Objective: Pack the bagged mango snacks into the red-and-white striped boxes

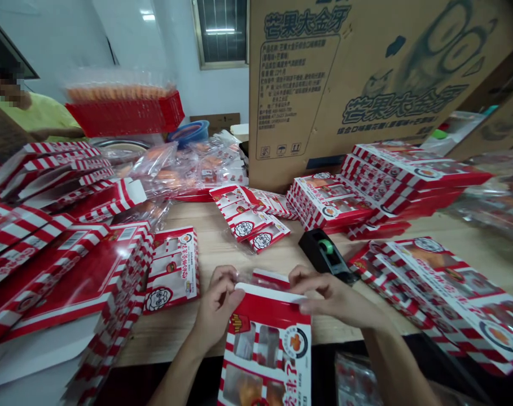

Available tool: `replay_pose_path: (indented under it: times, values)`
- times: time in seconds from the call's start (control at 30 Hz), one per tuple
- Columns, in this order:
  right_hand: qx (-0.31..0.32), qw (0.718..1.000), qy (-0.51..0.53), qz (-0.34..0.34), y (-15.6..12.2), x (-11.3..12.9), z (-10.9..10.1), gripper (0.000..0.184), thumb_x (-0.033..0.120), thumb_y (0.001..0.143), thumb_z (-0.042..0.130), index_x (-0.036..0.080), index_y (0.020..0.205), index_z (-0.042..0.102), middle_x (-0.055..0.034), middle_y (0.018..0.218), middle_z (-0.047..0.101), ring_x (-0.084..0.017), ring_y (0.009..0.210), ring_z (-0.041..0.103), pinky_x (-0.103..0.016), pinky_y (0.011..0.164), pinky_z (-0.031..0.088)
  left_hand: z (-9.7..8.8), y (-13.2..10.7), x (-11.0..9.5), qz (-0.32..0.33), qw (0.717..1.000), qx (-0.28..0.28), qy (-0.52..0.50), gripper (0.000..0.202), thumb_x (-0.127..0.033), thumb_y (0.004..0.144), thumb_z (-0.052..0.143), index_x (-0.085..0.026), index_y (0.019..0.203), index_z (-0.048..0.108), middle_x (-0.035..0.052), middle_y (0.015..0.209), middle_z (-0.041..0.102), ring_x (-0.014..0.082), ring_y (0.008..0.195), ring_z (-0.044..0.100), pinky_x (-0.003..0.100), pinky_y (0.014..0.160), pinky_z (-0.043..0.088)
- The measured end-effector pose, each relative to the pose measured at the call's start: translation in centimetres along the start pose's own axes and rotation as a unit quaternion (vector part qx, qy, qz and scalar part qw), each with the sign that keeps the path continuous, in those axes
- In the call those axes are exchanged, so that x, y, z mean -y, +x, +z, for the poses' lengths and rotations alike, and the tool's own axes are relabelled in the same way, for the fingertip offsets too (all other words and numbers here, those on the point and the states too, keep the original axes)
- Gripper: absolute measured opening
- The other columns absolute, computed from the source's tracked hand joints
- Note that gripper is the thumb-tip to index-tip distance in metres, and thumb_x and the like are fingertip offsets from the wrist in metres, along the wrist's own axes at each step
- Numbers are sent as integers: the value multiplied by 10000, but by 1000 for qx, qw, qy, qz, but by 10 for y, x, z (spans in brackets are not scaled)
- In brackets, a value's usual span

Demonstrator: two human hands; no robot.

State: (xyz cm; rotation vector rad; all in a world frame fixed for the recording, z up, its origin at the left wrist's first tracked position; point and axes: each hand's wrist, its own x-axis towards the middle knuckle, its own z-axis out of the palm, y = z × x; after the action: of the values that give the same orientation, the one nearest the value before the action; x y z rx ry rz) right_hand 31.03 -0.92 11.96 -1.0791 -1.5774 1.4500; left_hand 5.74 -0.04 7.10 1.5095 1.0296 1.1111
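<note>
Head view: striped window box upright at near bench edge, flap end up between both hands; left hand fingers pinch flap's left corner, right hand fingers pressed together, clamping its top edge. Just beyond, within reach: tape dispenser. Flap tucked? Too blurred.

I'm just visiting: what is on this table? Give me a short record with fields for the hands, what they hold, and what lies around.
Left hand: pinches the top left corner of the striped box
Right hand: fingers on the box's top flap, right side
Striped box: red and white, windowed, held upright at the table edge
Tape dispenser: black, on the wooden table, just beyond the right hand
Left: flat box stack
Right: packed box stacks
Behind: large cardboard carton
Far left: another person's yellow sleeve
</note>
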Motion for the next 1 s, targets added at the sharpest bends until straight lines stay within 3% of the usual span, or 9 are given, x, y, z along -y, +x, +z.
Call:
replay_pose_path:
  times: [0.13, 0.27, 0.33, 0.43, 0.53, 0.63, 0.73, 0.87, 1.0]
  values:
    - [98, 993, 49, 51, -11, -11, 11, 291, 403, 745, 721, 155, 593, 744, -17, 682, 652, -165, 664, 591, -270, 660, 497, 5, -3, -1, -37, 999, 31, 12, 457, -572, 851, 512, -221, 598, 365, -4, 670, 482, 142, 629, 481, 244, 597, 423]
    - [88, 991, 71, 75, -15, -18, 17, 340, 454, 800, 661, 143, 685, 738, -19, 658, 679, -165, 598, 607, -262, 583, 497, 10, 1, 1, -74, 994, 65, 54, 485, -625, 859, 419, -231, 601, 305, -16, 614, 490, 133, 576, 489, 231, 525, 419]
    - [10, 996, 54, 74, -13, -24, 17, 313, 461, 809, 651, 158, 792, 728, -32, 730, 715, -183, 637, 646, -270, 589, 513, 7, 9, 2, -81, 989, 84, 95, 468, -609, 876, 373, -227, 607, 341, -1, 646, 542, 149, 618, 540, 243, 555, 454]
    - [-144, 988, -20, 53, -7, -38, 16, 317, 497, 762, 681, 181, 753, 694, -29, 700, 713, -197, 636, 656, -272, 572, 524, -7, 26, 9, -84, 974, 88, 191, 350, -501, 884, 457, -207, 714, 539, 15, 758, 624, 177, 768, 606, 275, 706, 505]
    - [-202, 976, -76, 42, -1, -58, 14, 315, 511, 727, 698, 195, 729, 707, -42, 701, 716, -221, 681, 659, -296, 626, 532, -27, 40, 19, -116, 938, 1, 328, 219, -301, 856, 603, -175, 1035, 615, 80, 1123, 627, 246, 1128, 545, 422, 1011, 402]
    - [-251, 961, -111, 30, 4, -72, 13, 352, 550, 691, 702, 206, 762, 721, -90, 803, 734, -284, 812, 668, -396, 780, 529, -45, 48, 30, -171, 872, -97, 448, 307, -250, 876, 621, -154, 1164, 574, 105, 1259, 557, 291, 1196, 506, 554, 1021, 373]
    - [-305, 944, -128, 6, 8, -72, 12, 414, 597, 685, 684, 209, 826, 712, -134, 949, 716, -332, 961, 640, -489, 930, 467, -50, 51, 31, -182, 831, -124, 511, 287, -246, 892, 611, -170, 1167, 576, 84, 1221, 574, 265, 1120, 556, 518, 963, 441]
    - [-328, 936, -128, -24, 9, -59, 22, 412, 596, 767, 623, 217, 911, 694, -132, 1030, 693, -304, 1014, 635, -459, 944, 481, -32, 37, 5, -133, 832, -102, 529, 366, -85, 859, 543, -135, 1222, 553, 152, 1187, 540, 317, 1110, 541, 520, 962, 421]
    - [-287, 957, -20, -36, 15, -43, 47, 565, 583, 832, 572, 228, 1270, 540, -126, 1126, 673, -248, 926, 686, -403, 831, 561, -1, 0, -42, -50, 880, -1, 472, 456, -193, 859, 588, -249, 1305, 512, 97, 1258, 507, 262, 1178, 519, 403, 995, 435]
